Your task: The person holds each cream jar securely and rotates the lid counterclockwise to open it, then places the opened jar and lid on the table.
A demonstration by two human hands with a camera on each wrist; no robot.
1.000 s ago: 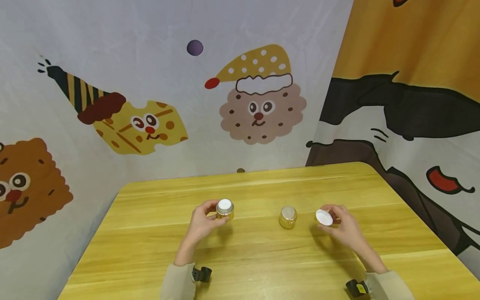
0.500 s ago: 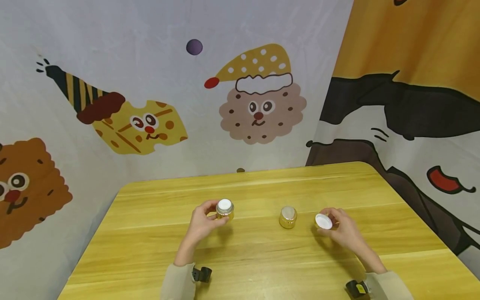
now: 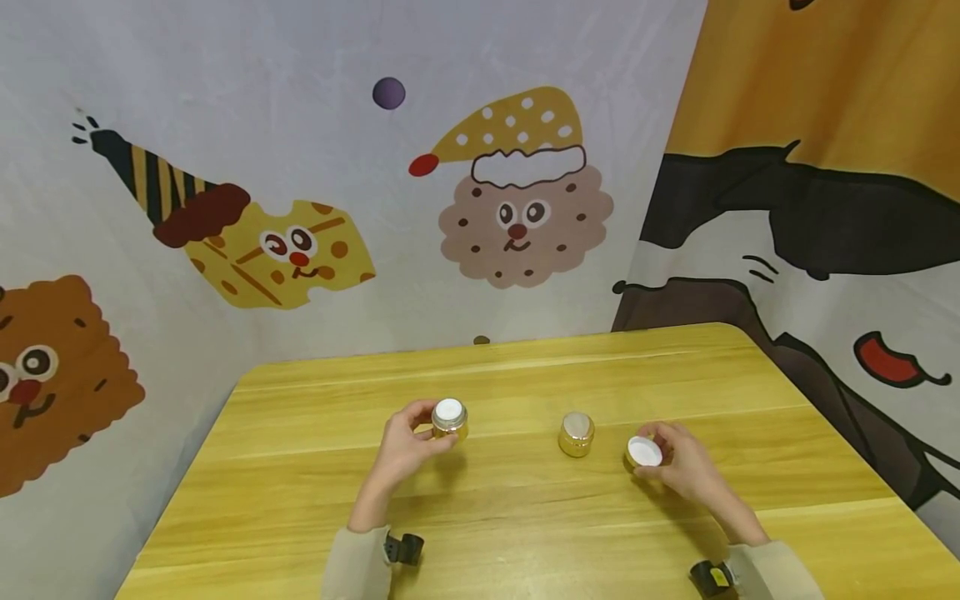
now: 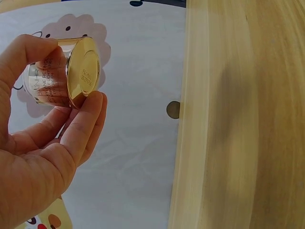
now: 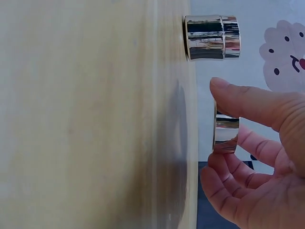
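My left hand point(image 3: 402, 448) holds a gold cosmetic cream jar point(image 3: 451, 423) above the table, thumb on one side and fingers on the other. The jar has no lid on, and its white top faces up. In the left wrist view, small print shows on the side and on the shiny gold base of the cream jar point(image 4: 83, 71). Toward the right, my right hand point(image 3: 688, 468) pinches a gold jar lid point(image 3: 644, 452) by its edge, its white inside turned upward. From the right wrist, the lid point(image 5: 226, 133) appears edge-on, a little above the tabletop.
Between the hands a second gold jar point(image 3: 576, 435), with its lid on, stands upright on the wooden table point(image 3: 510, 517). Behind the table's far edge hangs a pale curtain point(image 3: 420, 292) printed with cartoon food.
My right hand has lowered the lid slightly toward the table and to the left, tipping its white inside further upward. The left hand and its jar have stayed still.
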